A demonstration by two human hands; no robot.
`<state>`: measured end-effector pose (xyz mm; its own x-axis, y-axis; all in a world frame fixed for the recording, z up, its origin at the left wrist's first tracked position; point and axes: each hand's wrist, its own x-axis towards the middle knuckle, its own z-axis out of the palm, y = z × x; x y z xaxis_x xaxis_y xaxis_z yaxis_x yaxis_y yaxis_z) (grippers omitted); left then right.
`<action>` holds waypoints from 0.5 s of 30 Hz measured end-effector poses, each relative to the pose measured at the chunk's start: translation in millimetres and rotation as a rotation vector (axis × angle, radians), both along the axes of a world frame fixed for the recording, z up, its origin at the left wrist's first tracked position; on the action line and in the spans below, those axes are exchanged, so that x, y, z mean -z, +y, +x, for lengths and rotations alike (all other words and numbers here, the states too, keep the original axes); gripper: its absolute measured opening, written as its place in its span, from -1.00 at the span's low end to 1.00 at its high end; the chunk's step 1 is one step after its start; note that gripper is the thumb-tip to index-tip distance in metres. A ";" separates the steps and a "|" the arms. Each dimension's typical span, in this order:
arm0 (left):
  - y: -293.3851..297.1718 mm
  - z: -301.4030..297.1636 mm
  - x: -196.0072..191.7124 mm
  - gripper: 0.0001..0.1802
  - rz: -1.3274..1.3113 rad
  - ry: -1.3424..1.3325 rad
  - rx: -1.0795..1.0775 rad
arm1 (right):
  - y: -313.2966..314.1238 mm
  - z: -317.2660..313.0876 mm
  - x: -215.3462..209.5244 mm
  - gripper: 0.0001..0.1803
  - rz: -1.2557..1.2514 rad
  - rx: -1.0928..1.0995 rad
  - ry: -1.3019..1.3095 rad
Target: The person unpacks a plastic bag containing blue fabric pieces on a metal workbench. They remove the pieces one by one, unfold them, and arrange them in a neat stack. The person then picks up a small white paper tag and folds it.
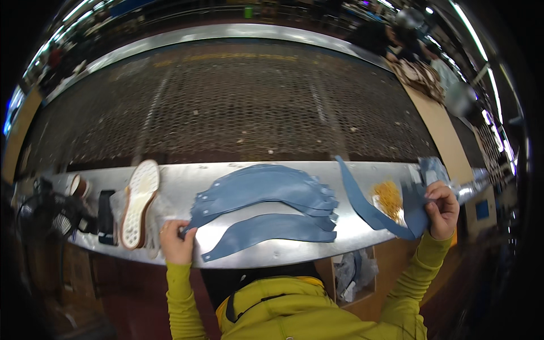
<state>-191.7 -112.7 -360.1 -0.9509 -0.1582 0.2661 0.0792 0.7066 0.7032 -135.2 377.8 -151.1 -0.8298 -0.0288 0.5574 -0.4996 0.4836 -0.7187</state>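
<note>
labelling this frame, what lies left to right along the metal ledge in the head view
cup → black box → shoe → left hand → blue stack → long blue strip → yellow bits → right hand

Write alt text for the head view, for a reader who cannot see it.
A person in yellow-green sleeves leans over a metal ledge, the left hand gripping the end of a fanned stack of blue curved fabric pieces, the right hand holding another blue piece. A white-soled shoe lies left; a dark mesh bed stretches beyond.
</note>
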 end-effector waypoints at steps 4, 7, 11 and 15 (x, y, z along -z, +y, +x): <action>-0.9 -1.6 0.6 -0.77 -0.011 0.006 0.003 | 9.9 20.4 -0.4 -0.92 -0.066 0.215 -0.305; -3.2 -1.7 2.4 -0.76 -0.019 -0.010 -0.001 | 26.7 -19.8 37.8 -0.88 0.080 0.216 -0.417; -6.6 -3.3 6.2 -0.76 0.010 -0.011 0.016 | 29.6 -80.7 131.6 -0.82 0.155 0.380 -0.607; -11.9 -4.5 6.7 -0.76 0.017 -0.032 0.038 | 19.6 -94.1 191.5 -0.71 0.607 0.598 -0.269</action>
<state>-196.1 -124.6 -366.8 -0.9643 -0.1262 0.2330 0.0830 0.6913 0.7178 -229.3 397.4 -342.7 -0.9012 0.2240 0.3710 0.1068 0.9444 -0.3108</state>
